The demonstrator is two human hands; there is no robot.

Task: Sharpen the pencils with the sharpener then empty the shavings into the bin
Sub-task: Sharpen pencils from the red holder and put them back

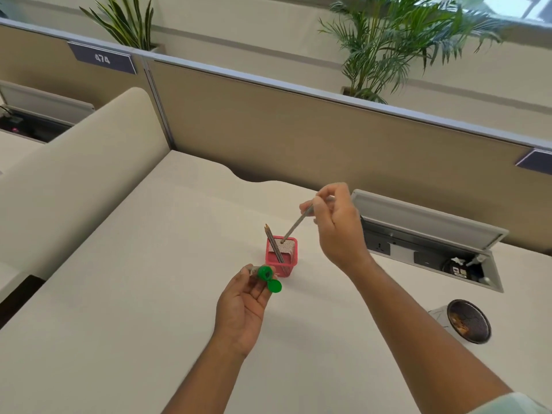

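A pink mesh pencil holder (pixel 283 264) stands mid-desk with sharpened pencils (pixel 272 242) leaning in it. My right hand (pixel 337 222) pinches a grey pencil (pixel 294 227) by its upper end; its lower end is inside the holder. Just in front of the holder, my left hand (pixel 242 306) grips a green sharpener (pixel 265 274) with its round lid (pixel 274 286) flipped open and hanging below. A small black mesh bin (pixel 470 321) holding brown shavings sits on the desk to the right.
An open cable box (pixel 430 234) with sockets and plugs is set into the desk behind my right hand. A beige partition (pixel 298 130) runs along the back, a curved divider (pixel 74 174) rises at left. Plants stand beyond the partition.
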